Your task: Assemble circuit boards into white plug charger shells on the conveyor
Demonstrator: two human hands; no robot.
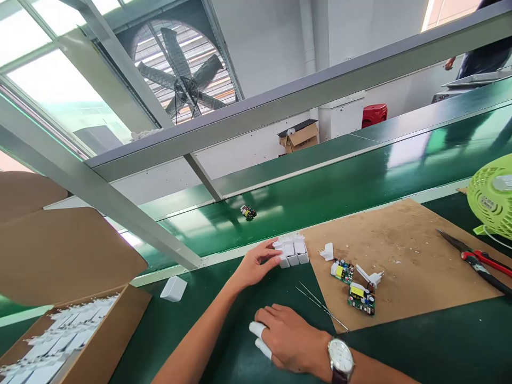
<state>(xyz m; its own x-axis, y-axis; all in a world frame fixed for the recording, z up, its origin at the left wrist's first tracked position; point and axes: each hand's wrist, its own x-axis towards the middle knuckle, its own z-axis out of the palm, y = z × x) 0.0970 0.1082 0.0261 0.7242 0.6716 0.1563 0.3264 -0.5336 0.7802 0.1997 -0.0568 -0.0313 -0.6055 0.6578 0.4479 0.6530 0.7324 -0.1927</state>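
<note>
My left hand (256,265) has its thumb and fingers around the left end of a short row of white plug adapter cases (293,252), which stand on the green bench. Nearer to me, my right hand (286,337) rests low over the bench, fingers loosely bent and apart, holding nothing visible. White finger covers sit on two of its digits, and a watch (341,356) is on that wrist. Thin metal rods (320,304) lie beside it. On the brown board are two circuit boards (361,298), a white plug piece with a wire (372,277) and another white plug piece (327,252).
An open carton (132,314) of white adapters stands at left, near a loose white case (173,288). Red-handled shears (476,261) and a green fan (492,194) are at right. A circuit board (248,213) sits on the green belt (320,184). Someone stands at far right.
</note>
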